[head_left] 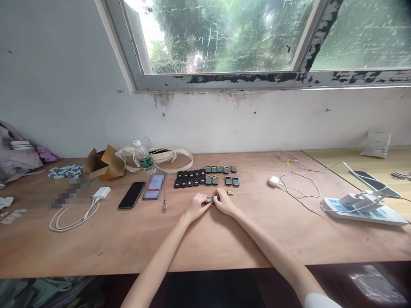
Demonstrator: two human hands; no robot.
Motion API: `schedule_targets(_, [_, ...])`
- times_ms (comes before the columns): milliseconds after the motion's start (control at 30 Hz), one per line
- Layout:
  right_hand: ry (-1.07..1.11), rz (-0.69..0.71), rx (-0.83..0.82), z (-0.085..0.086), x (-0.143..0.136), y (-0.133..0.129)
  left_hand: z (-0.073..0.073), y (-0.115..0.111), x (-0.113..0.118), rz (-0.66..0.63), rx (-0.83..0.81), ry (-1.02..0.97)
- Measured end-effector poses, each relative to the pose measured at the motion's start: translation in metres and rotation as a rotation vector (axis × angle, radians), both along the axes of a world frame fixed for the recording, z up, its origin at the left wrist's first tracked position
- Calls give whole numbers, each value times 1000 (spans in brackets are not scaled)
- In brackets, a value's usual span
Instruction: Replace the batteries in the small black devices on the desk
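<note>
Whitish plaster wall (pixel 205 124) is filling the background, stained and pocked beneath a window (pixel 224 38) whose grey frame is shedding paint and whose streaked glass is blurring the greenery outside. Below, a wooden table (pixel 128 244) is spreading its smooth reddish-brown surface across the view. At the right, a white plastic power strip (pixel 337 207) is lying with plugs covering some of its sockets; at the left edge, a pale fabric bag (pixel 16 149) is running out of sight. Pixelation is hiding an object on the table's left side. Nearby, a brown cardboard box (pixel 112 164) is standing with its flaps open, its shadowed inside revealing no readable contents, and a clear capped bottle (pixel 146 161) is wearing a green label. Around the middle, the left hand (pixel 197 205) and the right hand (pixel 225 202) are meeting low over the table, the fingertips of both pinching a small greyish piece (pixel 210 199) that they are mostly covering. Just beyond them, rounded black cases (pixel 190 182) are sitting in two tight rows beside dark-rimmed, grey-green panels (pixel 208 181). Lastly, a tiny yellow cylinder (pixel 230 193) is resting just beside the right hand.
</note>
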State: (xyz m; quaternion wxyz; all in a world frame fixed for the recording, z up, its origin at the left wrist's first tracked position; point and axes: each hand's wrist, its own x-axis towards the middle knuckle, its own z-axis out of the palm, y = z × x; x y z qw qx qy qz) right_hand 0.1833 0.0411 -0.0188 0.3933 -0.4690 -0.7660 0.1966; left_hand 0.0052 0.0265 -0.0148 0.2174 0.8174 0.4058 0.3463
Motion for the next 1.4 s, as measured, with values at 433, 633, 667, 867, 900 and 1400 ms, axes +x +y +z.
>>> schedule_targets(433, [119, -45, -59, 5, 5, -20, -1, 0, 0, 10, -22, -42])
schedule_targets(633, [328, -69, -145, 0, -2, -17, -6, 2, 0, 26, -4, -26])
schedule_targets(667, [354, -73, -145, 0, 0, -17, -6, 2, 0, 24, -4, -27])
schedule_targets(867, [255, -146, -42, -6, 36, -21, -2, 0, -1, 15, -2, -9])
schedule_targets(900, [229, -141, -36, -7, 45, -21, -1, -1, -1, 16, -2, -7])
schedule_targets(1400, [65, -108, 8, -19, 80, -13, 3, -3, 0, 23, -6, -7])
